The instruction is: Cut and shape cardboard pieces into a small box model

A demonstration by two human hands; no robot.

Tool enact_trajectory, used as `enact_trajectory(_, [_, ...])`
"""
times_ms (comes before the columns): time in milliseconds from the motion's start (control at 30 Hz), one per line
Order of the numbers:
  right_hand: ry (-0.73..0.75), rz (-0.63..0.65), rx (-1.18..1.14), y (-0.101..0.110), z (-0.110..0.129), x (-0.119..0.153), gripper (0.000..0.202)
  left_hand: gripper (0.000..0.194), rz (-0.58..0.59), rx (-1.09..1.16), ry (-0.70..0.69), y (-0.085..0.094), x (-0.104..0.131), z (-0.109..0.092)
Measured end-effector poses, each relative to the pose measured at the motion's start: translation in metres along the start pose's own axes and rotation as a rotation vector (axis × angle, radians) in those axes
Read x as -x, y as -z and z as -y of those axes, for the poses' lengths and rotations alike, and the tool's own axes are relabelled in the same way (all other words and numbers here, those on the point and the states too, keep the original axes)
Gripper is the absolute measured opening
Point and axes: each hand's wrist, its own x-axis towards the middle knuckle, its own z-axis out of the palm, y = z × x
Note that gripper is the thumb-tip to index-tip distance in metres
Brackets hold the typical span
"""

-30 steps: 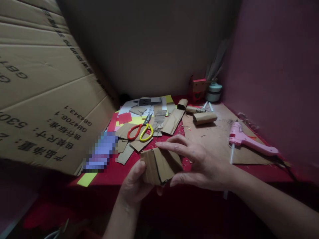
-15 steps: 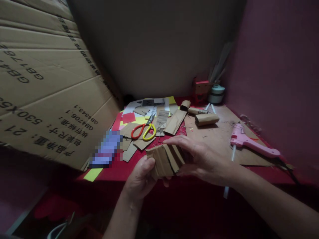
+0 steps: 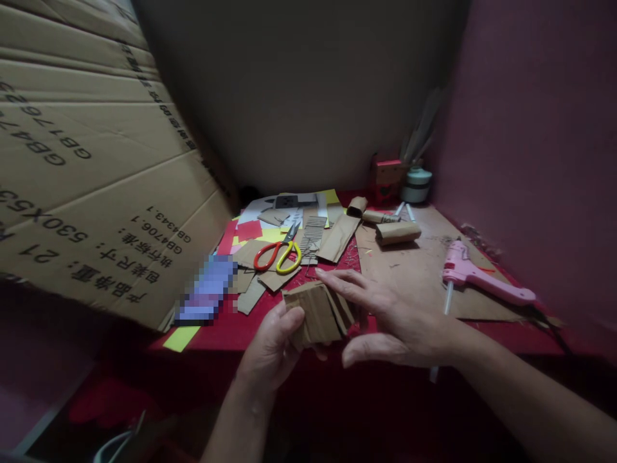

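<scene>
A folded piece of brown cardboard [image 3: 315, 314] is tilted above the table's front edge, with flaps or layers on its right side. My left hand [image 3: 277, 341] grips its left side, thumb on top and fingers underneath. At the right side, my right hand [image 3: 385, 318] has its fingers stretched out and its thumb apart from them. The fingers are close to the flaps; whether they touch is unclear. Beyond the hands lie scissors [image 3: 282, 251] with one red and one yellow handle, on cardboard scraps [image 3: 252, 294].
A pink glue gun [image 3: 465, 267] with a glue stick rests on a cardboard sheet [image 3: 395, 270] at right. Rolled cardboard pieces [image 3: 398, 233] lie behind. A big printed carton [image 3: 96, 167] stands at left. A teal jar [image 3: 416, 185] and small red box [image 3: 388, 179] stand at the back.
My right hand has opened, its thumb coming away from the cardboard and down to the left. My left hand keeps its hold. The view has shifted slightly.
</scene>
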Motion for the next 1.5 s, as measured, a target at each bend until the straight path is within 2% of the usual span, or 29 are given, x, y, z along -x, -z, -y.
enact_trajectory(133, [-0.002, -0.086, 0.001, -0.004, -0.001, -0.001, 0.065, 0.035, -0.001, -0.015, -0.017, -0.002, 0.002, -0.001])
enact_trajectory(300, [0.020, -0.127, -0.029, -0.014, -0.007, -0.001, 0.064, 0.038, -0.026, -0.038, -0.030, -0.005, 0.003, -0.004])
enact_trajectory(500, [-0.071, -0.156, -0.166, -0.023, -0.005, 0.003, 0.055, 0.037, -0.077, -0.060, -0.060, -0.008, 0.000, -0.003])
enact_trajectory(700, [-0.203, -0.275, -0.268, -0.024, -0.009, 0.000, 0.054, 0.046, -0.057, -0.102, -0.124, -0.016, -0.011, -0.007])
enact_trajectory(833, [-0.227, -0.313, -0.453, -0.014, -0.013, -0.006, 0.052, 0.049, -0.062, -0.148, -0.141, -0.022, -0.021, -0.013])
enact_trajectory(967, [-0.136, -0.261, -0.644, 0.003, -0.022, -0.015, 0.053, 0.050, -0.081, -0.232, -0.244, -0.024, -0.038, -0.026])
enact_trajectory(1067, [-0.014, -0.209, -0.690, 0.020, -0.035, -0.024, 0.078, 0.060, -0.045, -0.307, -0.315, -0.023, -0.055, -0.040])
enact_trajectory(1133, [-0.002, -0.209, -0.632, 0.032, -0.044, -0.030, 0.094, 0.064, -0.004, -0.355, -0.348, -0.022, -0.066, -0.048])
enact_trajectory(1267, [0.010, -0.210, -0.518, 0.050, -0.055, -0.042, 0.088, 0.068, 0.113, -0.430, -0.381, -0.018, -0.085, -0.061])
enact_trajectory(1367, [0.089, -0.217, -0.594, 0.055, -0.060, -0.050, 0.079, 0.067, 0.153, -0.494, -0.368, -0.015, -0.098, -0.066])
enact_trajectory(1500, [0.100, -0.245, -0.682, 0.054, -0.070, -0.054, 0.072, 0.065, 0.215, -0.543, -0.349, -0.008, -0.116, -0.065])
